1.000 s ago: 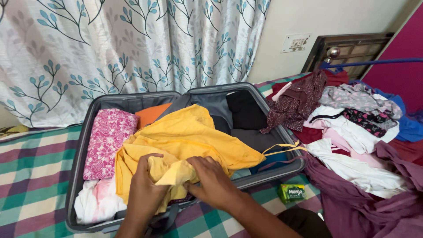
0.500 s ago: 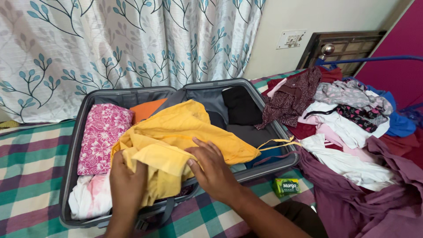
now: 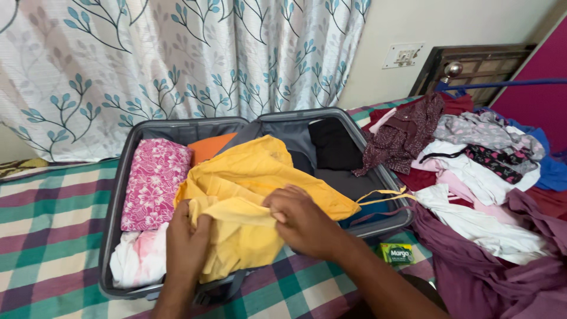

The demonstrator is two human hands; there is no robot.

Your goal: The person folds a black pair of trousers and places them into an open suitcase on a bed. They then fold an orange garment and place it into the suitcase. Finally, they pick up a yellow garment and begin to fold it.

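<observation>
Bed (image 3: 53, 207) with a green, maroon and cream checked sheet fills the lower left of the frame; a white curtain (image 3: 177, 53) with teal leaf print hangs across the top, a wall switch plate (image 3: 403, 55) sits upper right.

Grey hard-shell suitcase (image 3: 121, 177) lies open on the bed, centre frame. Inside, left side: a folded pink floral cloth (image 3: 155, 183), and below it a white cloth with pink blotches (image 3: 137, 260) at the lower left corner. An orange folded piece (image 3: 211, 147) sits behind the pink one. Right side of the case: a black garment (image 3: 333, 143) at the back wall, grey lining in front of it.

Yellow garment (image 3: 260, 171) is spread over the middle of the suitcase, its lower part hanging over the near rim; a thin yellow tie (image 3: 384, 195) trails over the right rim.

Left hand (image 3: 188, 242) is closed on a fold of the yellow garment at the near edge, lower centre. Right hand (image 3: 304, 221) pinches the same fold just to the right, fingers clamped on fabric. Hands are a little apart, fabric stretched between them.

Loose pile of clothes (image 3: 472, 171) covers the bed on the right: maroon print, grey, white, pink, blue, with a purple cloth (image 3: 490, 272) at lower right. Small green soap box (image 3: 397, 254) lies on the sheet just outside the suitcase's near right corner.
</observation>
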